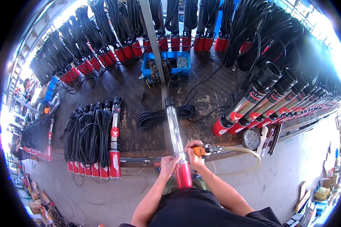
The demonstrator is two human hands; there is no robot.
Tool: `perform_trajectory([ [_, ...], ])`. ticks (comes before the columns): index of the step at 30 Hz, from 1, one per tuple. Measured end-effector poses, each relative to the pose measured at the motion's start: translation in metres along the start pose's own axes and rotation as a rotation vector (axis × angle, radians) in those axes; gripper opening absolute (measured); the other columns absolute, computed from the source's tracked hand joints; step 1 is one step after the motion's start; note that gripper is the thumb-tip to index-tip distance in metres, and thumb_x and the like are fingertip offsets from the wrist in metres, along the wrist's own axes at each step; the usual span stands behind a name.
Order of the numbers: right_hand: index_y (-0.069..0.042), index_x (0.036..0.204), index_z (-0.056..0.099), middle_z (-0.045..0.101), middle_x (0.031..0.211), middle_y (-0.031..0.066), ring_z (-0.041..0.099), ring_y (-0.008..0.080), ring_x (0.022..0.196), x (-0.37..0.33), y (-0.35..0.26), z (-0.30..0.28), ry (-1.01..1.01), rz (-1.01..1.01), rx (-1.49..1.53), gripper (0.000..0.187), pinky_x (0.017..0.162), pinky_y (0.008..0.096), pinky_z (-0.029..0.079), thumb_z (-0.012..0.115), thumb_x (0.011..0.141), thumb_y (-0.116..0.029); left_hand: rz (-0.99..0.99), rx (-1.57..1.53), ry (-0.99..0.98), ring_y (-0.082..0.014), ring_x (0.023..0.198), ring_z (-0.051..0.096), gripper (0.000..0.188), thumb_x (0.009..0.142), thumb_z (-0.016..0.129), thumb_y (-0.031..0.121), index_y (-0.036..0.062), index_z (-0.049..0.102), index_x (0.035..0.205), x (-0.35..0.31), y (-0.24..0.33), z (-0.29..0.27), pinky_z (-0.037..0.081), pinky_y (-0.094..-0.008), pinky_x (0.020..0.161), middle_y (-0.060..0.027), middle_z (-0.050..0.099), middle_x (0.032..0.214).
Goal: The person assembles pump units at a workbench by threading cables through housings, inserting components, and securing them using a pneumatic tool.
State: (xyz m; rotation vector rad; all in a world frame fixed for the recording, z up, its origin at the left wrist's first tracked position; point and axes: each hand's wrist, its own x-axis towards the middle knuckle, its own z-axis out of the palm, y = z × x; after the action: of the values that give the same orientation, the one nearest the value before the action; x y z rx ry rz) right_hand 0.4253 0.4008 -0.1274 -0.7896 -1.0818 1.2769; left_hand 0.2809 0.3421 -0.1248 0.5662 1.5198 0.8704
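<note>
A submersible pump (174,128) with a shiny steel tube and a red end lies across the table's front edge. Its red end points toward my body. My left hand (169,166) is at the joint between steel and red, thumb and fingers pinched together against the tube. Whatever is between those fingertips is too small to make out. On the pump's other side, my right hand (195,153) is closed round an orange air tool (201,150) with a metal hose coupling (216,149). The tool's working tip is hidden. A coiled black cable (151,119) lies behind the pump's far end.
Several finished-looking pumps (114,143) with bundled cables lie at the left. More pumps (250,98) lean in a row at the right, beside a round container (251,139). A pale hose (259,160) loops off the edge. A blue bin (183,62) stands behind a metal post (155,41).
</note>
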Motion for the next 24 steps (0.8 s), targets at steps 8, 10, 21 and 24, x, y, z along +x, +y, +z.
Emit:
perform_trajectory([
  [8, -0.004, 0.094, 0.054, 0.062, 0.089, 0.0088, 0.060, 0.0134, 0.076, 0.002, 0.001, 0.002, 0.043, -0.058, 0.082, 0.018, 0.067, 0.0274, 0.052, 0.057, 0.082, 0.009, -0.003, 0.058, 0.034, -0.0112, 0.041, 0.056, 0.039, 0.090, 0.074, 0.029, 0.0006, 0.061, 0.068, -0.001, 0.002, 0.007, 0.040, -0.0249, 0.037, -0.0069, 0.062, 0.057],
  [10, -0.004, 0.094, 0.055, 0.062, 0.088, 0.0087, 0.060, 0.0130, 0.076, 0.004, 0.000, -0.001, 0.047, -0.078, 0.113, 0.017, 0.067, 0.0274, 0.052, 0.057, 0.082, 0.008, 0.008, 0.080, 0.051, -0.0114, 0.041, 0.056, 0.039, 0.090, 0.074, 0.029, 0.0006, 0.061, 0.068, -0.001, 0.005, 0.012, 0.040, -0.0252, 0.037, -0.0069, 0.061, 0.057],
  [21, -0.004, 0.114, 0.054, 0.062, 0.108, 0.0080, 0.059, 0.0139, 0.091, -0.007, -0.064, -0.006, 0.265, -0.026, 0.077, 0.024, 0.085, 0.0285, 0.050, 0.056, 0.090, -0.007, 0.168, 0.338, 0.379, -0.0175, 0.051, 0.061, 0.045, 0.081, 0.080, 0.036, -0.0014, 0.061, 0.066, -0.010, -0.013, 0.006, 0.048, -0.0314, 0.050, -0.0090, 0.062, 0.058],
  [24, -0.005, 0.111, 0.057, 0.062, 0.109, 0.0076, 0.059, 0.0140, 0.093, -0.014, -0.052, -0.027, 0.524, 0.026, 0.123, 0.031, 0.086, 0.0292, 0.048, 0.053, 0.094, -0.031, 0.282, 0.288, 0.606, -0.0302, 0.076, 0.066, 0.045, 0.074, 0.084, 0.034, -0.0056, 0.063, 0.081, -0.002, -0.042, 0.002, 0.052, -0.0405, 0.073, -0.0164, 0.067, 0.076],
])
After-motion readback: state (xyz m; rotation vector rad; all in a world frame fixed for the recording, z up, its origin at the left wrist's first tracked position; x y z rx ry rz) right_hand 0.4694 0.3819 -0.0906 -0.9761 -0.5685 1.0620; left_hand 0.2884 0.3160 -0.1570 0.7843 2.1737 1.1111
